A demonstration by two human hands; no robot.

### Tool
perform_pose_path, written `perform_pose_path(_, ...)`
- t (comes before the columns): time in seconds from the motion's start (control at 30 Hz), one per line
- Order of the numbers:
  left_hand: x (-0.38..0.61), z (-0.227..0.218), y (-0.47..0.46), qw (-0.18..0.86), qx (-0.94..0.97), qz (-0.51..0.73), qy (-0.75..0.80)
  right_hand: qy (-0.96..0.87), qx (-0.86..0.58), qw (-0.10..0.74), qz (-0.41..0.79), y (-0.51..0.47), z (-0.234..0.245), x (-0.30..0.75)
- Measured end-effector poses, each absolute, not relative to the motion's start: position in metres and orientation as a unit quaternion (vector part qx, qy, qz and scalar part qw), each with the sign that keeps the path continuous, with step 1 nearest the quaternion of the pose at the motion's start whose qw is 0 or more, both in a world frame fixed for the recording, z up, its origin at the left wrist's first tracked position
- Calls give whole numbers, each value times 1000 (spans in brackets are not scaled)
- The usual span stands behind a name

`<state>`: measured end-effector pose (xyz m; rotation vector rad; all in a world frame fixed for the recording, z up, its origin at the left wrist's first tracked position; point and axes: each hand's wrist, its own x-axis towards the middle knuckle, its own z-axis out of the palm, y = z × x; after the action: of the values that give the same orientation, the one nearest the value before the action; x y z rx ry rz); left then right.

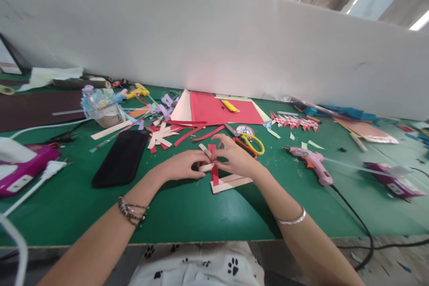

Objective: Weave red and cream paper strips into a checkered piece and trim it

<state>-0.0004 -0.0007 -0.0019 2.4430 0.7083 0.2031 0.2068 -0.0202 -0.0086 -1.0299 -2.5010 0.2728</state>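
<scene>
Near the middle of the table, a small piece of paper strips lies between my hands. My left hand (182, 165) is closed, with thumb and fingers pinching a cream paper strip (206, 168) that bends over the red paper strips (215, 177). From the right, my right hand (234, 156) reaches over the same spot with curled fingers, its fingertips on the strips; exactly which strip they pinch is partly hidden. Below it, more cream strips (231, 182) cross the lower end of the red ones. Scissors (246, 138) with yellow and orange handles lie just behind my right hand.
Loose cream strips (163, 135) and a black phone (121, 157) are left of my hands. Red paper sheets (208, 109) bear a yellow cutter (230, 106). A pink glue gun (311, 163) with its cord lies right, near a purple power strip (392, 181). A white partition (201, 40) stands behind.
</scene>
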Motion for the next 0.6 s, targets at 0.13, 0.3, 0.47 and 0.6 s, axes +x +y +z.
perform_pose_path(0.13,1,0,-3,275,921,67,267,-896,-373,213,112,-22,-3,208)
perform_pose_path(0.3,2,-2,-2,244,934,52,255,-902,-367,186,132,-25,2,209)
perform_pose_path(0.47,2,-6,-2,202,946,45,250,-909,-361,149,148,-24,-1,212)
perform_pose_path(0.6,2,-5,-4,189,944,33,267,-905,-373,142,147,-23,0,215)
